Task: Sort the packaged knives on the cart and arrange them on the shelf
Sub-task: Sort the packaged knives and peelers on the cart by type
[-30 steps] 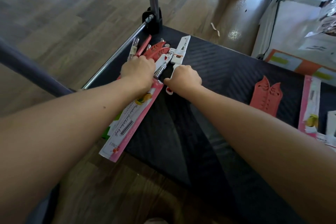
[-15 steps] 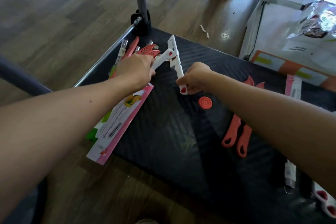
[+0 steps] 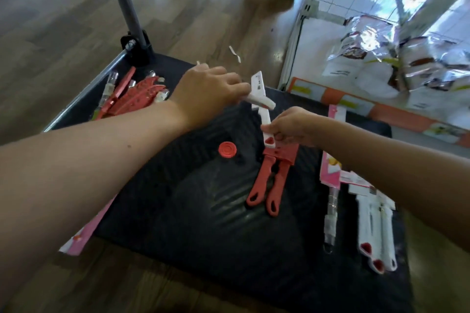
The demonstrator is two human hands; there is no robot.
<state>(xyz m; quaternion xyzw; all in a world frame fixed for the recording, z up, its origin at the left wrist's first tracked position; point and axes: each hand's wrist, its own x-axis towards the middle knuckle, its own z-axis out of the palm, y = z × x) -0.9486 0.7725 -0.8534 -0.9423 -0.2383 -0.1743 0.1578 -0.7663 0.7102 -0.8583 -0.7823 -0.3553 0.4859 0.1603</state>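
Over cart (image 3: 178,223) centre, near far edge | left hand (image 3: 206,99) holds a white knife (image 3: 265,103); right hand (image 3: 292,124) pinches second knife (image 3: 264,119) by its handle; the two cross, seemingly clear of the deck | risk: light pinch slips, knife drops onto red knives (image 3: 269,185) beneath | risk: crossed packs snag when parted, tearing packaging.

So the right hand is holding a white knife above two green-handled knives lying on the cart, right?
Not quite: those handles are red, not green. The head view shows the right hand holding a white knife above two red-handled knives lying on the cart.
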